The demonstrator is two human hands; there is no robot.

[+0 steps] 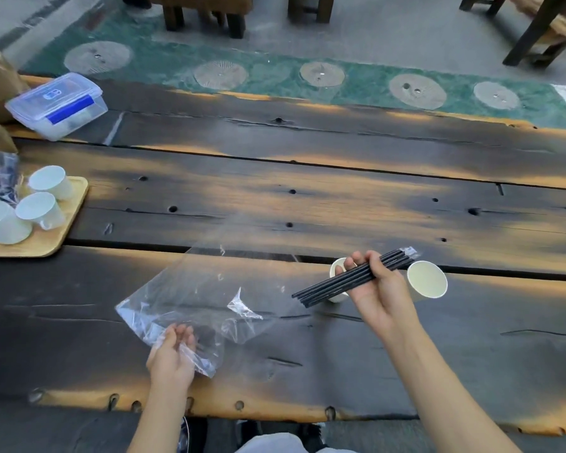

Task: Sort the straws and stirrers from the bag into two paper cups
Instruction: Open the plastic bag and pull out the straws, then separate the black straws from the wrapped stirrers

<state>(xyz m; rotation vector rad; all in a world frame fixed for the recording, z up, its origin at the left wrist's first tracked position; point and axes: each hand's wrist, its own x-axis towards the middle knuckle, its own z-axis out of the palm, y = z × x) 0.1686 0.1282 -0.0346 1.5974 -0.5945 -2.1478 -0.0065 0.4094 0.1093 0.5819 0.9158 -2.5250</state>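
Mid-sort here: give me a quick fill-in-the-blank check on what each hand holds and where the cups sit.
1. The right hand grips a bundle of black ____.
2. The left hand holds the clear plastic ____.
3. Near the right hand, ____ paper cups stand on the wooden table.
4. The white mugs sit on a wooden ____ at the left edge.

Missing words: straws; bag; two; tray

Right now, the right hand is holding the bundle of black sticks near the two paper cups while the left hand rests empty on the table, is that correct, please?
Not quite: in the head view the left hand is not empty; it grips a corner of the clear plastic bag. The rest holds: the right hand holds the bundle of black sticks near the two paper cups.
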